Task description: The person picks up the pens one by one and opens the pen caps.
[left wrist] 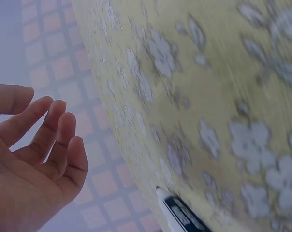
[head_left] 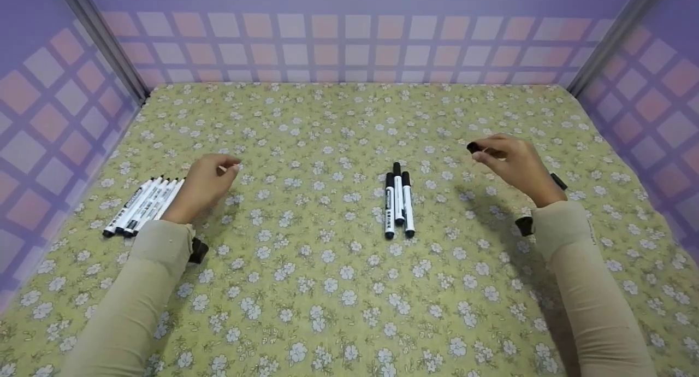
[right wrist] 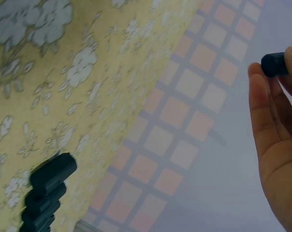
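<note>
My right hand (head_left: pixel 510 161) pinches a small black marker cap (right wrist: pixel 274 65) between thumb and fingers, raised above the cloth. My left hand (head_left: pixel 205 183) is held over the left side with its fingers loosely bent and nothing in them. Beside and partly behind it lies a row of white uncapped markers (head_left: pixel 143 205), their thin dark tips pointing away; one marker (left wrist: pixel 177 210) shows in the left wrist view. Between the hands, three white markers with black caps (head_left: pixel 397 202) lie together. A row of several loose black caps (right wrist: pixel 53 174) lies near the right hand, mostly hidden by it in the head view.
A yellow-green flowered cloth (head_left: pixel 327 289) covers the table. Purple panels with pink and white checks (head_left: pixel 355 43) stand at the back and both sides, with grey metal posts (head_left: pixel 104 43) at the back corners. Black wrist devices (head_left: pixel 198 251) sit under both sleeves.
</note>
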The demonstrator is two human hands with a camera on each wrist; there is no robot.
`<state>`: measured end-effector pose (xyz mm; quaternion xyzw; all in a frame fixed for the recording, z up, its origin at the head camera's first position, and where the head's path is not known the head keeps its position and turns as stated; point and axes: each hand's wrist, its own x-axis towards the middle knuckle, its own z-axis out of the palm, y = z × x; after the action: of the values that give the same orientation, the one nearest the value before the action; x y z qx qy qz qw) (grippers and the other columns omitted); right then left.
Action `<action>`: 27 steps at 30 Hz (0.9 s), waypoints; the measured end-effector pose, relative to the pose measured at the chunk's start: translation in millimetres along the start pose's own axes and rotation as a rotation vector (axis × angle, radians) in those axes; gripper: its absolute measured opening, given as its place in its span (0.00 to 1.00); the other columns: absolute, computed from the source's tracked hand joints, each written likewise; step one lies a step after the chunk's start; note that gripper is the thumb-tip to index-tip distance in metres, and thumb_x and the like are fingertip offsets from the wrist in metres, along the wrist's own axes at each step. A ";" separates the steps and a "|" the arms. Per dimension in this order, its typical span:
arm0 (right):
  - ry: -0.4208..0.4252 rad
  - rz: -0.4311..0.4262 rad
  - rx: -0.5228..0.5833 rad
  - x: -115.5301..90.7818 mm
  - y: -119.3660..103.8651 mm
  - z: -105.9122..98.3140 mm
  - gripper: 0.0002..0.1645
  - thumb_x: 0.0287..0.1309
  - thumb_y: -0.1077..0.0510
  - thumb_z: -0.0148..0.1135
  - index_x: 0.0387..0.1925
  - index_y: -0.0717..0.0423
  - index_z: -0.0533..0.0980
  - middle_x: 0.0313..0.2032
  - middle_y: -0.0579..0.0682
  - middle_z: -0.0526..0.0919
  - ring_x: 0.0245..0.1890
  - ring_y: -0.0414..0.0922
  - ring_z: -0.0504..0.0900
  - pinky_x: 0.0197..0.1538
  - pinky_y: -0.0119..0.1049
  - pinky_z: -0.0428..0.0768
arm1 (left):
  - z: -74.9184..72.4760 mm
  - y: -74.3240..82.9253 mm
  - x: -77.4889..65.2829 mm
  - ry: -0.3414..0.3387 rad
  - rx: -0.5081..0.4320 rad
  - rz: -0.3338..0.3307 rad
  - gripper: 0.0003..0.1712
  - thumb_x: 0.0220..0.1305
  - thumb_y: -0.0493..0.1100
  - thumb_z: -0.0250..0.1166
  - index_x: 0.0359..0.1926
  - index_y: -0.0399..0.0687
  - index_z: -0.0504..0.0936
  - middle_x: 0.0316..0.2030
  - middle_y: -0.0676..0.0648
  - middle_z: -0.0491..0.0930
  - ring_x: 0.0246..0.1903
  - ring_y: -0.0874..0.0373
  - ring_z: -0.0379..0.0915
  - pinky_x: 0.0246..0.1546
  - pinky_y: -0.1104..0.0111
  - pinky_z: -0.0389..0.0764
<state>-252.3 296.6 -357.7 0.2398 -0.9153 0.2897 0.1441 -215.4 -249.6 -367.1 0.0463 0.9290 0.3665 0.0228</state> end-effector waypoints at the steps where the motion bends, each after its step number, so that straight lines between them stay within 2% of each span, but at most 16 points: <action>1: -0.009 0.025 -0.005 -0.9 2.4 -1.1 0.19 0.63 0.57 0.61 0.53 0.61 0.80 0.44 0.56 0.84 0.37 0.40 0.83 0.41 0.14 0.72 | 2.5 2.5 0.5 -0.006 -0.007 0.007 0.24 0.75 0.45 0.46 0.64 0.38 0.70 0.55 0.35 0.71 0.45 0.46 0.70 0.37 0.58 0.72; 2: -0.021 0.051 -0.009 -1.8 4.6 -2.3 0.19 0.63 0.56 0.61 0.53 0.61 0.79 0.43 0.56 0.84 0.36 0.35 0.81 0.40 0.14 0.72 | 4.8 4.8 1.3 -0.014 -0.011 0.012 0.23 0.75 0.45 0.46 0.64 0.38 0.70 0.55 0.36 0.71 0.46 0.45 0.70 0.39 0.57 0.72; 4: -0.053 0.111 -0.012 -3.0 7.5 -5.3 0.21 0.63 0.54 0.60 0.53 0.62 0.79 0.43 0.56 0.83 0.37 0.36 0.82 0.43 0.23 0.78 | 9.6 9.2 2.9 -0.026 -0.014 0.019 0.23 0.75 0.45 0.47 0.64 0.39 0.70 0.56 0.36 0.71 0.49 0.45 0.69 0.42 0.57 0.72; 6: -0.088 0.176 -0.008 -4.2 10.0 -8.9 0.22 0.64 0.52 0.60 0.55 0.60 0.78 0.45 0.58 0.83 0.37 0.35 0.83 0.41 0.29 0.80 | 14.6 13.8 4.7 -0.033 -0.017 0.034 0.22 0.75 0.44 0.47 0.64 0.40 0.71 0.55 0.37 0.71 0.49 0.45 0.69 0.42 0.56 0.72; 8: -0.129 0.240 -0.003 -5.6 12.2 -13.2 0.25 0.65 0.49 0.58 0.58 0.57 0.76 0.46 0.60 0.83 0.26 0.41 0.82 0.33 0.37 0.81 | 19.6 19.3 5.9 -0.041 -0.019 0.046 0.22 0.75 0.45 0.48 0.64 0.41 0.71 0.55 0.38 0.72 0.48 0.46 0.69 0.41 0.57 0.72; 9: -0.142 0.266 -0.005 -6.2 13.5 -15.2 0.26 0.65 0.47 0.58 0.60 0.55 0.75 0.47 0.61 0.83 0.26 0.41 0.82 0.34 0.41 0.81 | 22.3 22.2 6.3 -0.042 -0.019 0.060 0.22 0.75 0.44 0.48 0.63 0.41 0.72 0.55 0.38 0.72 0.47 0.46 0.70 0.40 0.58 0.72; 12: -0.161 0.323 0.004 -8.3 18.8 -20.1 0.29 0.64 0.44 0.58 0.63 0.50 0.73 0.48 0.62 0.83 0.24 0.36 0.79 0.34 0.43 0.81 | 30.3 31.0 7.8 -0.050 -0.024 0.100 0.21 0.74 0.43 0.49 0.63 0.41 0.72 0.55 0.39 0.73 0.47 0.47 0.70 0.41 0.58 0.72; 13: -0.165 0.339 0.011 -9.3 20.8 -21.8 0.29 0.64 0.44 0.58 0.63 0.50 0.72 0.48 0.63 0.83 0.26 0.39 0.81 0.36 0.47 0.82 | 32.8 34.1 8.1 -0.056 -0.027 0.111 0.21 0.74 0.43 0.49 0.62 0.41 0.72 0.55 0.39 0.73 0.47 0.47 0.70 0.41 0.57 0.73; 15: -0.173 0.363 0.010 -11.1 24.7 -24.1 0.30 0.63 0.44 0.59 0.63 0.50 0.72 0.49 0.63 0.82 0.40 0.45 0.84 0.45 0.52 0.80 | 37.6 40.1 9.0 -0.065 -0.027 0.134 0.21 0.74 0.43 0.50 0.62 0.41 0.73 0.55 0.39 0.73 0.47 0.47 0.70 0.42 0.57 0.74; 17: -0.189 0.389 0.014 -12.9 28.7 -26.6 0.30 0.64 0.44 0.59 0.63 0.51 0.72 0.49 0.64 0.82 0.44 0.55 0.83 0.43 0.52 0.80 | 42.4 46.2 10.4 -0.078 -0.029 0.146 0.20 0.74 0.43 0.50 0.62 0.41 0.73 0.55 0.39 0.73 0.48 0.47 0.70 0.43 0.57 0.74; 20: -0.217 0.417 -0.004 -14.8 35.2 -29.2 0.29 0.64 0.45 0.58 0.63 0.53 0.72 0.49 0.64 0.82 0.45 0.58 0.82 0.42 0.50 0.80 | 48.9 55.6 12.9 -0.093 -0.024 0.156 0.20 0.74 0.43 0.50 0.62 0.42 0.73 0.54 0.40 0.74 0.46 0.49 0.71 0.41 0.59 0.74; 27: -0.270 0.477 -0.030 -17.1 48.1 -32.3 0.31 0.64 0.44 0.58 0.62 0.58 0.72 0.51 0.67 0.80 0.47 0.59 0.80 0.46 0.54 0.79 | 63.6 74.7 18.5 -0.136 -0.019 0.191 0.20 0.74 0.44 0.50 0.61 0.43 0.74 0.52 0.42 0.76 0.42 0.50 0.71 0.40 0.60 0.73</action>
<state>-259.0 356.5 -361.2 0.0516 -0.9610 0.2673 -0.0483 -223.8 -150.2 -362.7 0.1591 0.9131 0.3718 0.0514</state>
